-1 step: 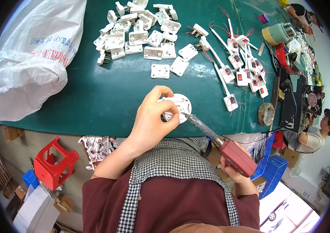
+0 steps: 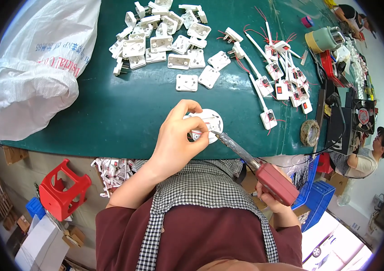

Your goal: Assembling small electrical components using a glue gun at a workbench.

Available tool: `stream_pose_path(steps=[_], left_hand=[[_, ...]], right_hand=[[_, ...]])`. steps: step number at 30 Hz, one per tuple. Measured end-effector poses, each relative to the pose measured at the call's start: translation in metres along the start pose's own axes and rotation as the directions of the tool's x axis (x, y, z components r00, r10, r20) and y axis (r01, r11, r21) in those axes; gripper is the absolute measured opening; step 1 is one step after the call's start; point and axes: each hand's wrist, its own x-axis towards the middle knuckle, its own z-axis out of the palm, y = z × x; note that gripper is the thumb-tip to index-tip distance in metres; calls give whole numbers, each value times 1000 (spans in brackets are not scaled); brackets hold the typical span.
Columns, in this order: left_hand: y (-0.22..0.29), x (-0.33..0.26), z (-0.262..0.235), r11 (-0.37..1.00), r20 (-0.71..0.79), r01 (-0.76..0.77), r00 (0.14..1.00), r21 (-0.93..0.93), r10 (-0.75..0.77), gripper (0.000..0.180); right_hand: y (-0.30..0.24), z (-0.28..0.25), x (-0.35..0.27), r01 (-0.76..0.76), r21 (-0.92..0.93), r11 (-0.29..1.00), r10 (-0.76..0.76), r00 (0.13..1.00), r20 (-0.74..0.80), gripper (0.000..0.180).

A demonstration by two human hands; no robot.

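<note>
My left hand [image 2: 177,137] rests on the near edge of the green table [image 2: 110,113]. Its fingertips pinch a small white plug part against a round white disc [image 2: 213,121]. My right hand [image 2: 274,202] is below the table edge, gripping the red handle of a soldering iron [image 2: 277,183]. The iron's metal shaft slants up and left. Its tip [image 2: 217,134] touches the part right by my left fingertips.
A pile of white plug plates [image 2: 165,38] lies at the far middle, and wired pieces with red leads [image 2: 282,77] at the right. A white plastic bag [image 2: 34,67] fills the left. Also here: tape roll [image 2: 310,133], green mug [image 2: 322,39], red plastic frame [image 2: 63,189], another person [image 2: 363,162].
</note>
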Motion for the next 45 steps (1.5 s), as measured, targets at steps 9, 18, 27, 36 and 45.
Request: stream_pose_path(steps=[9,18,27,36,45], left_hand=[[1,0,3,998,-33,-38,999,40,40,9],[2,0,2,997,-23,-44,999,67,45,9],[3,2,1,999,1,-32,999,44,32,9],[5,3,1,999,14,-19,1000,33,19,8],[9,3,2,999,20,21,1000,31,-21,8]], right_hand=[[-22,-4,21,162,-43,986,-159,985,67,73],[-39,-5,29,145,-50,988,-142,989,45,62],[-30,-7,23,36,69,997,-41,997,68,79],[-26,-9,23,54,92,994,-61,995,74,79],[-21,2,2,-59,615,786,185,972,-143,80]])
